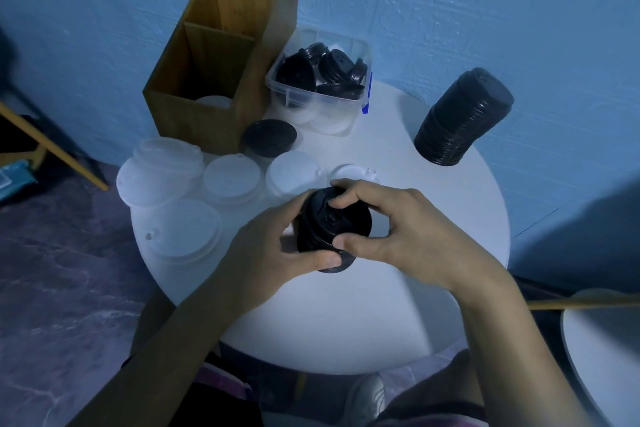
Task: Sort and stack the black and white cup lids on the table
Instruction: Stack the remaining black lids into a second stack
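Both hands are on a short stack of black lids (346, 222), about mid-table and a bit toward the near edge of the round white table (381, 305). I honestly can't tell if the stack's bottom is touching the tabletop or sitting just off it. The left hand (266, 253) is curled around the stack's left side, with the thumb lying across the lower rim. The right hand (405, 232) pinches the top lid, thumb on the near rim and fingertips on the far rim.

The lids are matte black and round, and the top one has a raised centre with a small moulded tab on it. Their nested rims show as thin ridges down the side.

Over by the far right edge there's a tall stack of black lids (464, 114), same ridged look, standing on its own and well apart from the hands. At the far edge a clear plastic tub (360, 80) has loose black lids jumbled on top and white ones underneath. A wooden box (194, 114) with dividers sits just left of it, and a single black lid (270, 137) lies beside the box. The white lids (232, 177) are spread along the left edge, some flat and some piled up.
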Demonstrator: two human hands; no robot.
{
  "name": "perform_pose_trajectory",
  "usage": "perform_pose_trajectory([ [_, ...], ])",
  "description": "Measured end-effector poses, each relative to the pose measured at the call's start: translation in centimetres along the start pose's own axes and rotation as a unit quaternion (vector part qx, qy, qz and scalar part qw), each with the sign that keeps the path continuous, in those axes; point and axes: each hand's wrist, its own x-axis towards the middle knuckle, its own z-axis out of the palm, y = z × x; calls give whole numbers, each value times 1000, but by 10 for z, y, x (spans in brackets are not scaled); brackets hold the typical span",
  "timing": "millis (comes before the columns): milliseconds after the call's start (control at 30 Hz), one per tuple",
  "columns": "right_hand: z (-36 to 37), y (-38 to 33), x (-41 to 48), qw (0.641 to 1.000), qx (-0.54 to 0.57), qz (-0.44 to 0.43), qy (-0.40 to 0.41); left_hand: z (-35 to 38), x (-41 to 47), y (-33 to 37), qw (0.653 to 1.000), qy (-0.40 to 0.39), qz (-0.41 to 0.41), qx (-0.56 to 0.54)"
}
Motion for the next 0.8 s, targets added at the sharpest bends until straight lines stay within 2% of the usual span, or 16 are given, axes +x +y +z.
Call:
perform_pose_trajectory([
  [267, 1, 1, 1, 1000, 10, -6, -15, 0, -1, 0, 1000, 12, -2, -4],
  [533, 20, 6, -8, 998, 29, 1, 59, 4, 0, -4, 999, 20, 22, 13],
  [667, 31, 9, -11, 992, 83, 3, 98, 3, -1, -2, 999, 24, 27, 15],
  [800, 34, 17, -14, 978, 181, 4, 100, 4, -3, -4, 999, 28, 28, 7],
])
